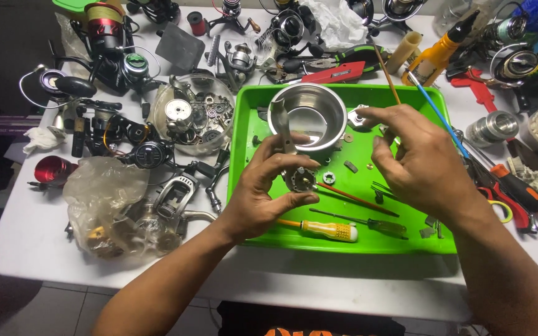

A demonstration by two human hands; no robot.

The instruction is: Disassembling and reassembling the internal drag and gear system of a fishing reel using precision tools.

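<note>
The left hand (263, 190) gripped a small metal reel part (298, 178) between thumb and fingers, holding it over the green tray (250, 124), just in front of the steel bowl (307, 115). A flat metal arm of the part rose beside the bowl's rim. The right hand (415, 158) hovered to the right of the bowl with fingers loosely curled and nothing clearly held; its fingertips (368, 114) were near a small metal piece by the bowl. In front of the bowl lay a yellow screwdriver (322, 229) and a thin red stick (356, 198). Left of the tray stood a clear dish (191, 115) of parts and several reels (104, 31) on the bench (26, 236).
</note>
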